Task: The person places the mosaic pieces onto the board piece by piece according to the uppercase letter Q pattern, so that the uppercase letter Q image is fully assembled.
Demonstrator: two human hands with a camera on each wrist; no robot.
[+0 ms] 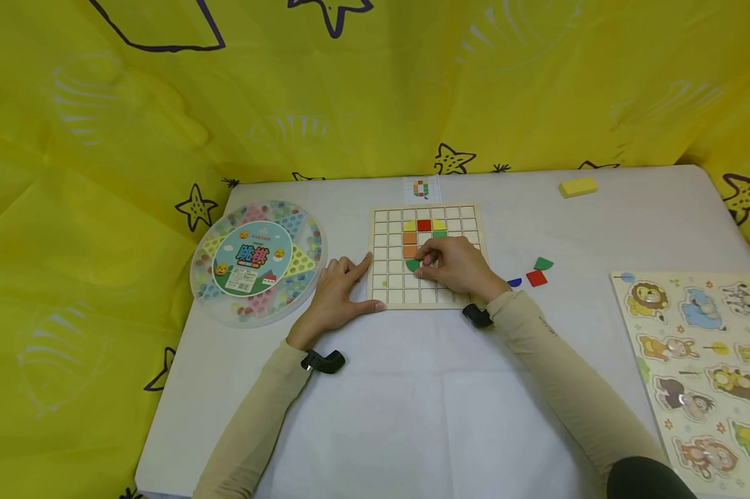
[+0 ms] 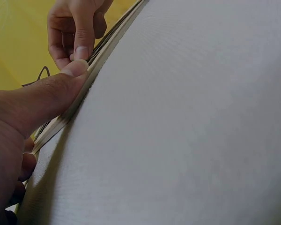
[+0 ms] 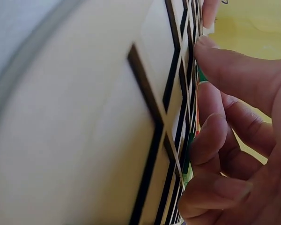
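A wooden grid board [image 1: 381, 239] lies on the white table. My left hand [image 1: 337, 294] rests at its near left corner, index fingertip at the left edge and thumb along the front edge, fingers spread. Over the grid, my right hand [image 1: 456, 263] pinches a green quarter-round piece [image 1: 412, 265] between thumb and index finger, low at the cells. Above that piece are orange squares [image 1: 410, 245], then a yellow piece [image 1: 410, 226], a red square [image 1: 423, 225] and another yellow piece [image 1: 439, 225]. A green piece [image 1: 439, 234] shows beside the right hand, which hides the cells under it.
A small pattern card [image 1: 421, 188] lies behind the board. Right of the board are a loose red square [image 1: 536, 278], green piece [image 1: 543, 263] and blue piece [image 1: 515, 283]. A round marble-game box [image 1: 259, 260] stands left, a yellow block [image 1: 577, 187] far right, an animal puzzle [image 1: 699, 353] near right.
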